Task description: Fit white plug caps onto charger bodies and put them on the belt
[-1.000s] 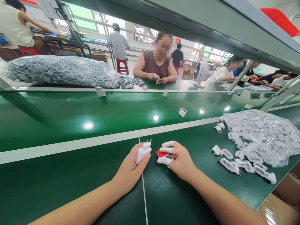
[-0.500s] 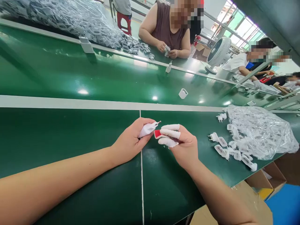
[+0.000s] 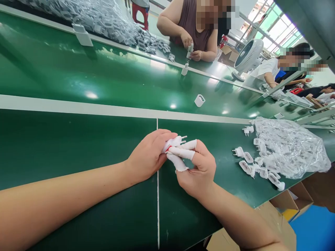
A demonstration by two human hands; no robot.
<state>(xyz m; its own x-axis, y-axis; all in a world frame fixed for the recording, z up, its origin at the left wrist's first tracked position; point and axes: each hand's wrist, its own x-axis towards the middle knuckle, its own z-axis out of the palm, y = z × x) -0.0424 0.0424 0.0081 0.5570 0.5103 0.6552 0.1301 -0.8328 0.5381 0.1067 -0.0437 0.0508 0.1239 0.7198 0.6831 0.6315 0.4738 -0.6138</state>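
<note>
My left hand [image 3: 148, 155] is closed around a white two-pin plug charger [image 3: 175, 141], its metal pins pointing to the right. My right hand [image 3: 199, 168], with white finger covers on several fingertips, pinches a small red-and-white piece [image 3: 168, 149] against the charger's near side. Only a sliver of red shows between the fingertips and the charger; the rest of that piece is hidden. Both hands meet just above the green table [image 3: 104, 205], near its white seam.
To the right, loose white plug parts [image 3: 246, 168] lie beside a clear plastic bag [image 3: 293, 146] of more. Beyond a pale strip, a green belt [image 3: 125, 87] carries spaced white chargers [image 3: 199, 100]. A co-worker [image 3: 192, 31] sits opposite near a large bagged pile [image 3: 104, 28]. Cardboard boxes [image 3: 285, 202] stand below right.
My right hand has moved left, bringing the small red-and-white piece from beside the charger onto it. The charger has turned slightly, showing both pins. The camera view has shifted a little.
</note>
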